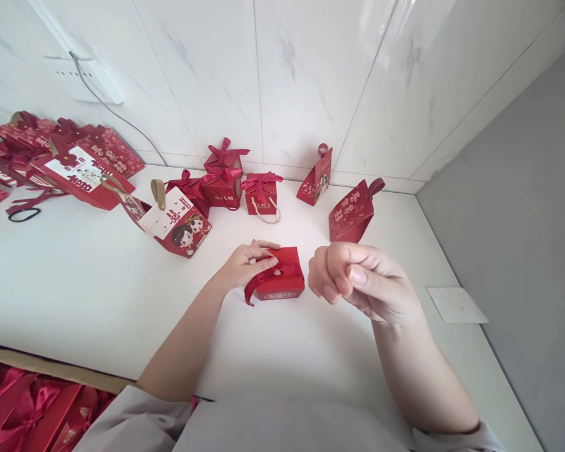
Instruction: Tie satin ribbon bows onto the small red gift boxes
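Observation:
A small red gift box (282, 290) stands on the white table in front of me. A dark red ribbon (252, 290) lies across its top, one tail hanging down at the left. My left hand (252, 262) grips the box from its left side, thumb pressed on the ribbon and fingers at the back edge. To the right of the box my right hand (358, 276) is raised, its fingers curled in and the thumb against the index finger. Whatever it may pinch is hidden.
Behind stand red boxes with ribbon bows (262, 191) and two wedge-shaped boxes (353, 213). Handled boxes (188, 223) and a red pile (75, 163) lie left, near black-handled scissors (24, 215). A carton of red boxes (32, 402) is lower left. A white card (456, 305) lies right, by a grey panel.

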The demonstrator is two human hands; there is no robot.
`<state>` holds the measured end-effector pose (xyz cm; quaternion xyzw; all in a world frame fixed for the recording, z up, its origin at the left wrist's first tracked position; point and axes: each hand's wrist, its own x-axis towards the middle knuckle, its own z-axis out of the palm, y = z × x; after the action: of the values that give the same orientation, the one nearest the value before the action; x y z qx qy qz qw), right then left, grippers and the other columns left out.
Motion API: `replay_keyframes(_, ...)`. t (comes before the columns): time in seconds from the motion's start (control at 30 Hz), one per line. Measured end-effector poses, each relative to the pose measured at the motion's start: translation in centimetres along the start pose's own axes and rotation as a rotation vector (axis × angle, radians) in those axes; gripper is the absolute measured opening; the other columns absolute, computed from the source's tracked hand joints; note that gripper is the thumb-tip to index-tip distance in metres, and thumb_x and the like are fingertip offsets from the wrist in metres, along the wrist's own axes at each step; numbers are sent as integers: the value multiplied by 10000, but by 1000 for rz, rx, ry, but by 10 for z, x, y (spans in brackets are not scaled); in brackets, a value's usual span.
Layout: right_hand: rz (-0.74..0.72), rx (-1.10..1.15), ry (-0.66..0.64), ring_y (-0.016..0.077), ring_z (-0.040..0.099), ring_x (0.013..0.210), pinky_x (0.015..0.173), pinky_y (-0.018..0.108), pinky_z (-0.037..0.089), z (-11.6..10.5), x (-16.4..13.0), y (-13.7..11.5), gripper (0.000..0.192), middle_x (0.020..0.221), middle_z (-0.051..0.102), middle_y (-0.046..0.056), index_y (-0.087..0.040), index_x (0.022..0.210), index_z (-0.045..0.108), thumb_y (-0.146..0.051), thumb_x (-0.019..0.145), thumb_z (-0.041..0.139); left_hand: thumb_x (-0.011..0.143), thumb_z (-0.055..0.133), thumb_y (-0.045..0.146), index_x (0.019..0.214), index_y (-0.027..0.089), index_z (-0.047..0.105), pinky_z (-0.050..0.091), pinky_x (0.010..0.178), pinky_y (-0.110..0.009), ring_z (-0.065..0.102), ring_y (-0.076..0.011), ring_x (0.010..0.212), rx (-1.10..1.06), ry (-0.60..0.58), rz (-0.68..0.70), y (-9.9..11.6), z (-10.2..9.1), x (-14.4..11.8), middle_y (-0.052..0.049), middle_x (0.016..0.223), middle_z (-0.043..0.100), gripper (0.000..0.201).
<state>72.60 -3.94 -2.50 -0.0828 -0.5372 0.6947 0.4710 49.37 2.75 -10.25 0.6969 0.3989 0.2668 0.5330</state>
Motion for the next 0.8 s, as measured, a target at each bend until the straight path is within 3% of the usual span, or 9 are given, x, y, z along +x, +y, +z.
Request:
replay_keyframes(0.27, -62, 77, -47, 123, 421, 555, 590, 298, 361, 2, 4, -1, 309, 628, 413, -16, -192, 676, 492, -260, 970, 425, 849, 632, 417, 796, 193, 780, 389, 1054, -378, 487, -266, 1270, -4, 3, 22, 0, 0, 1, -108, 1128, 678, 273)
replay_keyframes(0.5, -80, 91, -156, 115, 413, 525, 565, 285, 385, 14, 3, -11, 333, 577, 402, -25, -205, 657, 445, -262, 980, 386, 840, 630, 448, 779, 189, 775, 356, 1081, -420, 547, -278, 1197, 0, 5, 2, 3, 1, 1, -109, 1084, 700, 303)
replay_keyframes(0.8, -65, 90, -163, 112, 464, 516, 546, 274, 405, 21, -6, -16, 321, 578, 452, -20, -209, 681, 484, -280, 981, 394, 842, 639, 433, 795, 202, 784, 390, 1065, -397, 495, -281, 1267, -26, 12, 21, -4, 1, 1, -102, 1092, 697, 276)
